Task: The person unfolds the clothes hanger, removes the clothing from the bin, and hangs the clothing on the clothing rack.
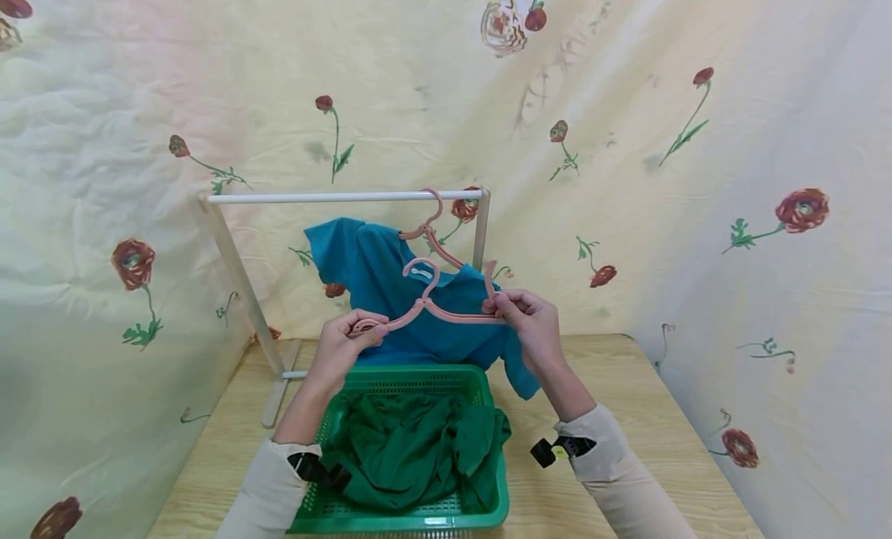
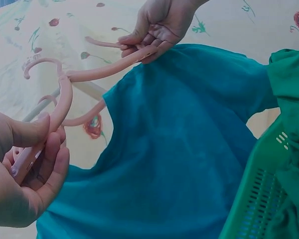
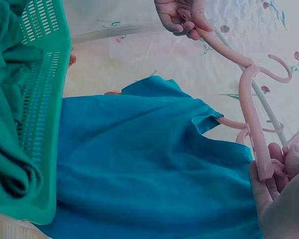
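Both hands hold a pink clothes hanger [image 1: 460,317] by its ends, hook up, in front of a blue T-shirt [image 1: 390,279]. My left hand [image 1: 346,341] pinches one end between thumb and fingers. At the opposite end, my right hand [image 1: 524,322] grips the arm, and a thin curved pink piece [image 2: 102,44] sticks out from its fingers. Behind, the T-shirt hangs from another pink hanger [image 1: 446,248], hooked over the white rail; one shoulder of that hanger shows bare at the neckline. In the right wrist view the held hanger [image 3: 249,99] bends at the middle.
A white-railed clothes rack [image 1: 313,197] stands at the back of the wooden table [image 1: 613,438]. In front of it sits a green plastic basket [image 1: 498,496] with a crumpled green garment [image 1: 411,446] inside, partly over the right rim. Flower-printed cloth [image 1: 627,175] surrounds the table.
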`<state>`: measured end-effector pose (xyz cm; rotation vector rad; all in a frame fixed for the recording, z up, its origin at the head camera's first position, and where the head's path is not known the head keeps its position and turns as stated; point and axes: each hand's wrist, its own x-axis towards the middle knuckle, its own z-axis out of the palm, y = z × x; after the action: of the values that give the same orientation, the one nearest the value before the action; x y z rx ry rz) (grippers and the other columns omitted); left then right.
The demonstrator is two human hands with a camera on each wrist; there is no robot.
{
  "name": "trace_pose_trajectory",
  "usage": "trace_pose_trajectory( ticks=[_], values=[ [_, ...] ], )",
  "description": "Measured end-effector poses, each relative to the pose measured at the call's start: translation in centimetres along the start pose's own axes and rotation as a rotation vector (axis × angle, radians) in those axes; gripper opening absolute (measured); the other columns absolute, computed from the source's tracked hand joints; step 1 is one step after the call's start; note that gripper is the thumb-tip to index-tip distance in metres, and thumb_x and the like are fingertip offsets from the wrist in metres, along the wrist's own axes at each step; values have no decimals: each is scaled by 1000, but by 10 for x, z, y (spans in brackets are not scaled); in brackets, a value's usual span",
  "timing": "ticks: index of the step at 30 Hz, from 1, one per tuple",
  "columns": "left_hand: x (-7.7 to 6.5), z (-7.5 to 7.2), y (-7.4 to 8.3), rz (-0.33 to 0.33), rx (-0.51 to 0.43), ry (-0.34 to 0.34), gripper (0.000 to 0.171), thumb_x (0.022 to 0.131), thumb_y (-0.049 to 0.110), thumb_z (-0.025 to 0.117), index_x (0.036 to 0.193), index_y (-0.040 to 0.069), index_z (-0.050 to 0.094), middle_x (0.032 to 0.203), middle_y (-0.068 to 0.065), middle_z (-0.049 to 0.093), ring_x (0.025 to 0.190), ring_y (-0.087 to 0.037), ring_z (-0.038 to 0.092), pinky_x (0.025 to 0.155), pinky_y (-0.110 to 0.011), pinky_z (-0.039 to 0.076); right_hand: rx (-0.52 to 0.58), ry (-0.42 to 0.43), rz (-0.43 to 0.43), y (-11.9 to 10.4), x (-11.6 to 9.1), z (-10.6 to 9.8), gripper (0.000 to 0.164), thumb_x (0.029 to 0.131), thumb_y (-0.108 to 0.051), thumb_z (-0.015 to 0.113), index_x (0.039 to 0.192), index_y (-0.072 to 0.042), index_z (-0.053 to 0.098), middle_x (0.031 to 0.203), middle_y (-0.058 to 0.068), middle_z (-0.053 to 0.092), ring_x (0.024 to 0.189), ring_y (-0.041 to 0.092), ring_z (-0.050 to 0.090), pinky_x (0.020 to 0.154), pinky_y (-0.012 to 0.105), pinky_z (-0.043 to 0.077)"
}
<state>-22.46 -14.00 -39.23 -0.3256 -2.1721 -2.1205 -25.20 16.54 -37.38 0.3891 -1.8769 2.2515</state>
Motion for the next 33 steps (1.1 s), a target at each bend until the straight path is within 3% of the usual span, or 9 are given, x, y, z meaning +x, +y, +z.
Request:
trace_pose_trajectory(
  ticks=[5,12,25,33],
  values=[
    [0,-2,1,22,5,20,28,100,11,65,117,-11,65,90,12,73,83,-10,68,79,-22,59,43,-24,6,-2,0,-4,18,102,-14,61,104,2,68,89,-1,78,87,12,77,87,27,61],
    [-2,-5,5,39,15,63,28,100,10,66,116,-12,66,88,13,73,82,-9,69,80,-21,59,86,-44,30,-3,0,-12,32,103,-12,59,117,16,57,93,-1,79,90,12,77,87,28,60],
    [-1,-9,12,-1,-5,161,28,99,11,67,117,-10,67,88,14,73,82,-9,69,82,-22,60,65,-86,95,0,2,-16,31,105,-14,55,119,14,53,95,-3,80,89,12,78,81,30,62],
    [-2,-12,15,14,-24,189,25,98,9,67,114,-10,68,85,13,73,79,-8,68,79,-22,60,112,-203,205,-8,6,-23,22,105,-12,54,116,7,56,101,1,79,93,14,78,87,33,60]
  ],
)
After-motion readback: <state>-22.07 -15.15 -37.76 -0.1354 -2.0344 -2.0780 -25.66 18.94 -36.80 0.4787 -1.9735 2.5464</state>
